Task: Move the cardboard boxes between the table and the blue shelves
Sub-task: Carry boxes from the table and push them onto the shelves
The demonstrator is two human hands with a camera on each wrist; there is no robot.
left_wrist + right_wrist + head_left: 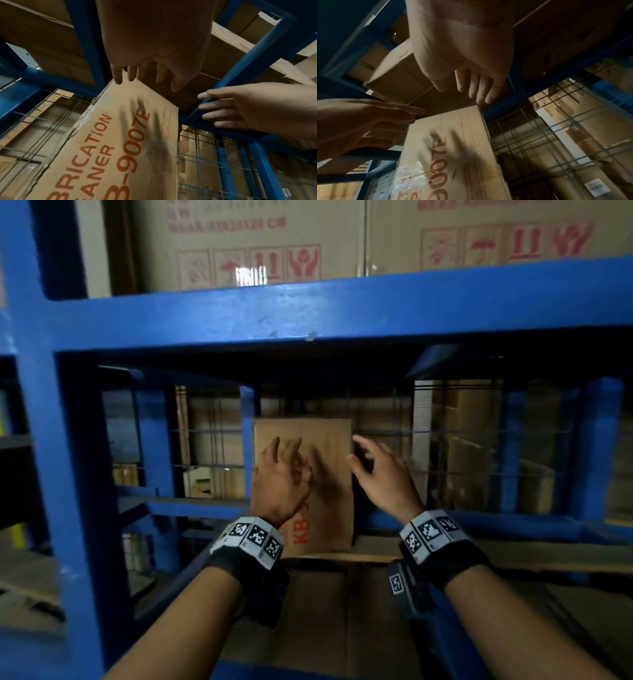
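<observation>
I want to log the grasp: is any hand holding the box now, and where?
Nothing is held. Both hands, left and right, are open in front of the upright cardboard box, fingers spread.

A brown cardboard box [308, 474] stands upright on end deep inside the blue shelves [308, 313], on the lower level, against the wire mesh at the back edge. Its front face carries orange lettering running sideways, partly reading "900", and clear tape along one edge.
</observation>
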